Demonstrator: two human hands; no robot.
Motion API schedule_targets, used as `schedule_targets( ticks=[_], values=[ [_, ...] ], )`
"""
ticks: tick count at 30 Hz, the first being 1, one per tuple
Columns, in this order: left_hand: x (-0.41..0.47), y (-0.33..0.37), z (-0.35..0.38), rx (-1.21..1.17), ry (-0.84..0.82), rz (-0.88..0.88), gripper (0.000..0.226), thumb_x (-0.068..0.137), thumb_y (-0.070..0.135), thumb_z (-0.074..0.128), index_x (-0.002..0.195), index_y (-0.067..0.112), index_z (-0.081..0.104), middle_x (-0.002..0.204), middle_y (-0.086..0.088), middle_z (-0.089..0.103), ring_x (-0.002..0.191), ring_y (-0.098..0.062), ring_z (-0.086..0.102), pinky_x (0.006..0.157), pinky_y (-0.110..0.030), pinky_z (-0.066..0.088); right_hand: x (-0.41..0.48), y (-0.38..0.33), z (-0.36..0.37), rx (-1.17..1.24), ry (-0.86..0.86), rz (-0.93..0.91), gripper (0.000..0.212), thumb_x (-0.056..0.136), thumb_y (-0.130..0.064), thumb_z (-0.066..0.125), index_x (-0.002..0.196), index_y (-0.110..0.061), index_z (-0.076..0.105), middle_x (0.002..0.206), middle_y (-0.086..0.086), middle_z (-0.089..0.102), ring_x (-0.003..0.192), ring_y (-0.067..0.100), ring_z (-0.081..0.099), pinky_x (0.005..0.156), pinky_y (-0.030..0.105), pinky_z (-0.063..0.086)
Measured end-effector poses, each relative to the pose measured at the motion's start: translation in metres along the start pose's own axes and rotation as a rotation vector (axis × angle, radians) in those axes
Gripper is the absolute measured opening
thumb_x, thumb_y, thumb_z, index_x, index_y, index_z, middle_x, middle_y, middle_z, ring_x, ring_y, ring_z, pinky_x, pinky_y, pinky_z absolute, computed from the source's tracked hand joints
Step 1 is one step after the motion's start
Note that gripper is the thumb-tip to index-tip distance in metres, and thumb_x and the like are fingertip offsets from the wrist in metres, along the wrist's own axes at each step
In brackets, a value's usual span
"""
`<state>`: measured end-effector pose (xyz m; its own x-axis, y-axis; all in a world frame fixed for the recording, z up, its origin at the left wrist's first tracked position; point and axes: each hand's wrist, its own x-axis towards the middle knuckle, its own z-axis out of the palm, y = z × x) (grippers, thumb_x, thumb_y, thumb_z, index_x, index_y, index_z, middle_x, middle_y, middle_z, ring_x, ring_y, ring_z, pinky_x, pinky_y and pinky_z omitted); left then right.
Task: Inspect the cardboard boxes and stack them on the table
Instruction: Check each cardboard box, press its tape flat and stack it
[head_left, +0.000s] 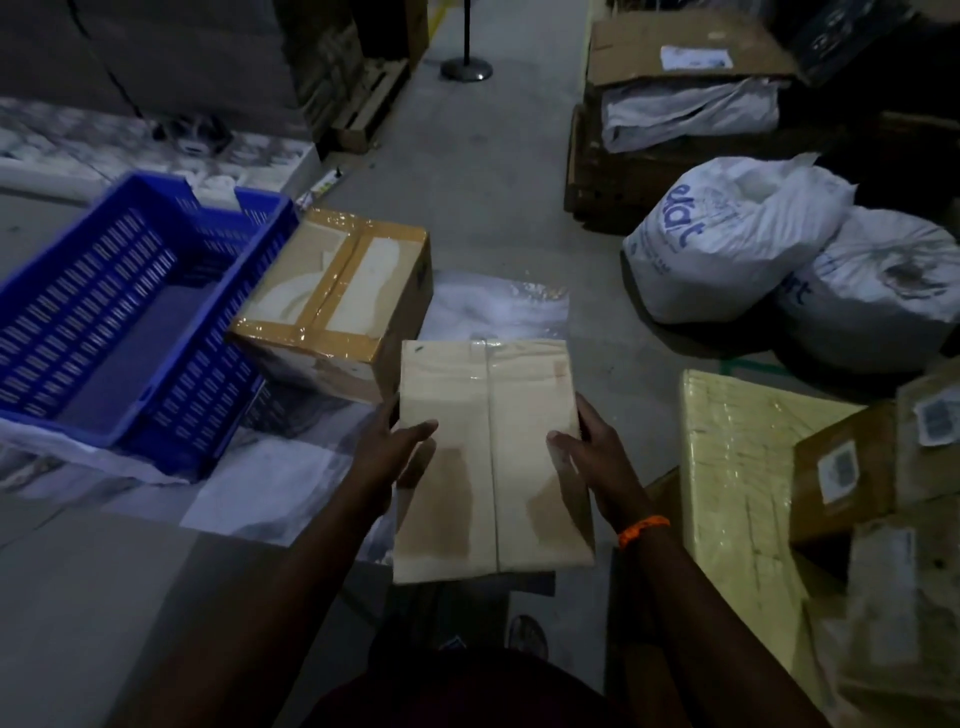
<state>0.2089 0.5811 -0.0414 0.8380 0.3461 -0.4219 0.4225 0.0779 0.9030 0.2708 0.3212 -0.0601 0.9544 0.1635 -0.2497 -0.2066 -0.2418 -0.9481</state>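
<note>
Head view: dim storeroom, seen looking down over both forearms.
Held box: a flat cardboard box (493, 457) at picture centre, taped seam running 12 to 6 o'clock, darker stains at its near end. Whether anything supports it from below cannot be told.
Left hand (395, 447): grips the box's 9 o'clock edge, thumb lying on the top face.
Right hand (587, 447): grips the 3 o'clock edge, thumb on top and fingers curled round the side; an orange wristband (643, 530) sits on that wrist.
Taped box (332, 291): at 10 o'clock from the held box, near its far left corner, sealed with glossy brown tape and turned at an angle.
Blue crate (119, 312): at 9 o'clock, slotted walls, touching or just beside the taped box and lying on crumpled plastic sheeting (270, 483).
Table (130, 597): grey surface at 8 o'clock, under the sheeting.
Clear bag (493, 306): at 12 o'clock, just beyond the held box.
White sacks (727, 239): two at 2 o'clock on the floor, pressed together.
Yellow wrapped package (737, 493): at 3 o'clock, just beside the right forearm and hemming in that side.
Labelled cartons (841, 467): stacked against the package at 3 to 4 o'clock.
Open carton (685, 78): at 1 o'clock, far off, with white plastic below its flap.
Post base (466, 70): at 12 o'clock, far down the aisle.
Pallet (371, 104): at 11 o'clock, far off.
</note>
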Motion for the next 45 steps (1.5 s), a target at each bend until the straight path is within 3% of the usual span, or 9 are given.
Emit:
schedule_targets(
  ticks=[5,13,19,23,27,31,35,41,45],
  values=[
    [-0.015,0.019,0.001,-0.226,0.043,0.195,0.038,0.101,0.047,0.056,0.132,0.024,0.054,0.13,-0.005,0.064,0.113,-0.019,0.064,0.082,-0.037,0.057,-0.015,-0.021,-0.017,0.172,0.193,-0.131,0.073,0.086,0.017,0.065,0.142,-0.028,0.054,0.131,-0.015,0.068,0.119,0.002,0.065,0.086,0.02,0.056],
    [-0.033,0.015,-0.015,-0.285,0.057,0.245,0.048,0.097,0.062,0.031,0.133,0.04,0.054,0.149,0.002,0.053,0.138,-0.021,0.051,0.112,-0.051,0.043,-0.03,-0.007,-0.011,0.226,0.232,-0.171,0.048,0.088,0.011,0.07,0.131,-0.009,0.063,0.121,0.006,0.075,0.117,0.025,0.069,0.093,0.032,0.057],
    [-0.057,-0.01,-0.02,-0.226,-0.014,0.144,0.122,0.058,0.093,0.065,0.148,0.014,0.043,0.153,-0.01,0.047,0.139,-0.028,0.048,0.112,-0.054,0.043,-0.043,0.011,-0.009,0.207,0.234,-0.111,0.049,0.088,0.01,0.07,0.132,-0.011,0.062,0.124,0.01,0.073,0.119,0.027,0.068,0.098,0.042,0.056],
    [-0.056,-0.007,-0.015,-0.216,-0.017,0.135,0.072,0.073,0.077,0.064,0.125,0.027,0.056,0.14,0.002,0.055,0.13,-0.018,0.054,0.092,-0.032,0.055,-0.05,0.009,-0.015,0.231,0.246,-0.118,0.042,0.094,0.011,0.062,0.133,-0.004,0.06,0.119,0.011,0.074,0.112,0.027,0.07,0.081,0.023,0.058],
    [-0.062,-0.01,-0.011,-0.201,-0.015,0.128,0.068,0.07,0.071,0.068,0.122,0.029,0.057,0.132,0.003,0.061,0.122,-0.015,0.06,0.095,-0.04,0.055,-0.055,-0.001,-0.02,0.233,0.29,-0.146,0.033,0.105,-0.001,0.048,0.135,-0.009,0.06,0.113,-0.024,0.073,0.115,0.006,0.067,0.085,0.018,0.056],
    [-0.064,-0.02,-0.018,-0.266,-0.013,0.096,0.057,0.08,0.059,0.063,0.121,0.021,0.056,0.131,-0.004,0.06,0.12,-0.023,0.061,0.081,-0.032,0.059,-0.057,-0.026,-0.019,0.219,0.241,-0.217,0.037,0.1,-0.029,0.047,0.127,-0.04,0.068,0.128,-0.015,0.071,0.124,0.009,0.064,0.094,0.023,0.053],
    [-0.063,-0.032,-0.047,-0.184,0.059,0.088,0.045,0.087,0.052,0.055,0.122,0.024,0.054,0.133,-0.012,0.058,0.115,-0.031,0.063,0.073,-0.028,0.059,-0.052,-0.05,-0.009,0.158,0.172,-0.316,0.03,0.11,-0.019,0.047,0.121,-0.033,0.072,0.121,-0.011,0.076,0.117,0.012,0.069,0.094,0.028,0.056],
    [-0.079,-0.02,-0.098,0.116,0.303,0.364,0.086,0.073,0.041,0.061,0.155,0.032,0.036,0.154,0.013,0.041,0.134,-0.008,0.043,0.102,-0.028,0.042,-0.046,-0.054,0.026,0.152,0.1,-0.264,0.02,0.094,-0.015,0.073,0.112,-0.024,0.075,0.107,-0.009,0.078,0.102,0.005,0.072,0.082,0.018,0.056],
    [-0.09,0.007,-0.101,0.255,0.16,0.544,0.054,0.093,0.048,0.051,0.145,0.032,0.051,0.15,0.023,0.048,0.138,-0.004,0.044,0.112,-0.044,0.042,-0.042,-0.028,0.042,-0.136,0.13,-0.22,0.064,0.078,-0.057,0.078,0.131,-0.021,0.069,0.132,-0.003,0.064,0.121,0.011,0.061,0.098,0.03,0.053]
  ],
)
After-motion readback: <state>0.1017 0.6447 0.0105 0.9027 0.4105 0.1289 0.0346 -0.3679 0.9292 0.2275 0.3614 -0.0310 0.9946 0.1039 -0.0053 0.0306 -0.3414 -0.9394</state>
